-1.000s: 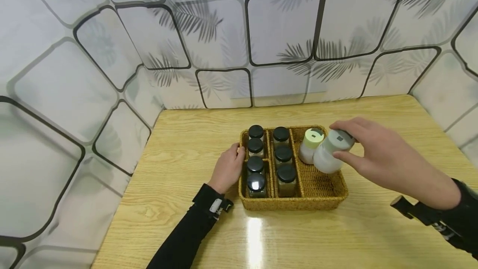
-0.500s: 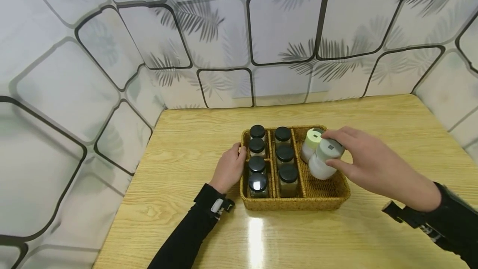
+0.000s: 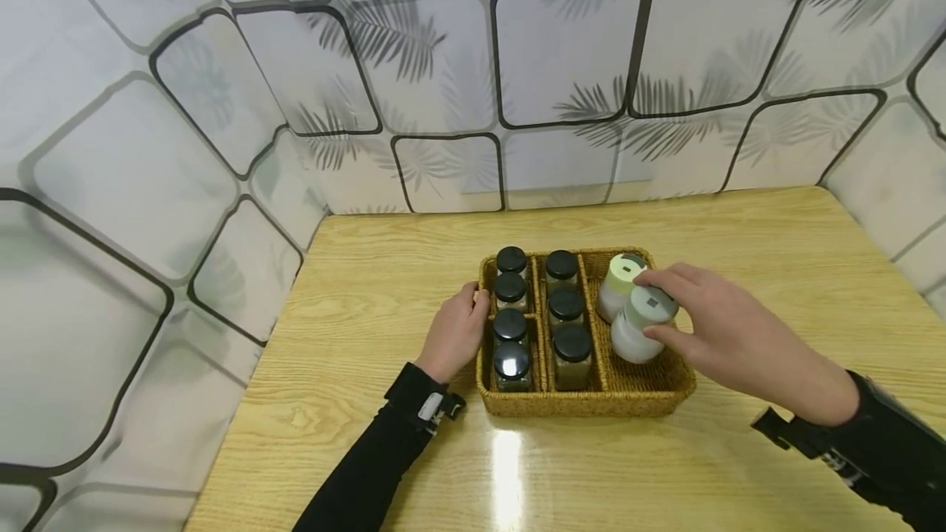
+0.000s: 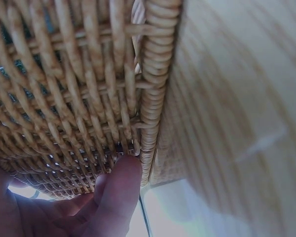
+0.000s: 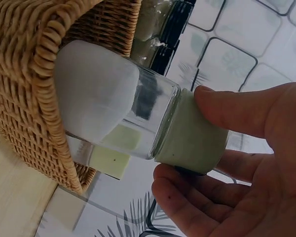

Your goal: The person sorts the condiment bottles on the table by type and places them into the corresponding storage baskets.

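My right hand point(image 3: 739, 331) pinches the pale green lid point(image 5: 192, 133) of a clear seasoning jar point(image 3: 634, 339) with white contents. The jar is slightly tilted, its lower part inside the right compartment of the wicker basket point(image 3: 584, 405). Whether its base touches the bottom cannot be seen. Just behind it stands a similar jar with a yellow-green lid point(image 3: 625, 269). My left hand point(image 3: 451, 335) holds the basket's left side; in the left wrist view its thumb point(image 4: 119, 190) presses the woven wall.
Several black-lidded jars point(image 3: 566, 302) stand in the basket's left and middle compartments. The basket rests on a wooden table point(image 3: 369, 286). A patterned cloth wall point(image 3: 443, 89) encloses the table at the back and sides.
My right hand has moved left and down, bringing the green-lidded jar lower into the right compartment and more upright. The left hand stays on the basket's side.
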Demonstrator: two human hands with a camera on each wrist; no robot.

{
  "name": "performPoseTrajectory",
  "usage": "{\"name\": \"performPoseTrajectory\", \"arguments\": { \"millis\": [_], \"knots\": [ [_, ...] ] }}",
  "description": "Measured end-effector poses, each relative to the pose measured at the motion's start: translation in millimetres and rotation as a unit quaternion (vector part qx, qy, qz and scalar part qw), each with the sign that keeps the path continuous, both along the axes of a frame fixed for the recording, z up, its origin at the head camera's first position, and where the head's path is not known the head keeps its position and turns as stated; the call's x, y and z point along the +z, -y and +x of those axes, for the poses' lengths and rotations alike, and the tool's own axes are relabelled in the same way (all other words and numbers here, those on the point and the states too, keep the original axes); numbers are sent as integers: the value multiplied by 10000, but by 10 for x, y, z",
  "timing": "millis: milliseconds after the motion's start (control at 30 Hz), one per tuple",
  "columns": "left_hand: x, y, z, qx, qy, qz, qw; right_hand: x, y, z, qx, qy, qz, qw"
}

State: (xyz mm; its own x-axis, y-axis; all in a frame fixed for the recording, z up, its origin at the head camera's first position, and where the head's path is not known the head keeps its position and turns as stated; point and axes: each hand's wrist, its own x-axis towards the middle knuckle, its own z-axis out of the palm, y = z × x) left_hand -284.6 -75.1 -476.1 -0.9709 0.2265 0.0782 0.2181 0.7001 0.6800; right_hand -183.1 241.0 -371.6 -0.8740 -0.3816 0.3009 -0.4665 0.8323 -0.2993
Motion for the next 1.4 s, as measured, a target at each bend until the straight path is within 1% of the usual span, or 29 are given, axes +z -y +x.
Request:
{"name": "performPoseTrajectory", "arguments": {
  "millis": [200,433,633,900,1067,1400],
  "knots": [
    [-17,-5,-4,-4,62,29,10000,-90,-13,-6,6,-45,2,10000],
    [-13,-6,0,-15,65,63,10000,-161,-16,-9,-55,171,-60,9998],
    [-6,-11,-3,37,81,94,9999,-208,-16,-26,-72,151,-7,9999],
    [-8,-10,-9,69,81,93,9999,-254,-8,-28,-66,310,-31,9995],
    [-10,-8,-6,31,79,77,9999,-296,4,-34,-149,413,-33,9990],
    [-18,-8,-5,53,67,84,9999,-383,17,-33,-52,355,-52,9993]
  ]
}}
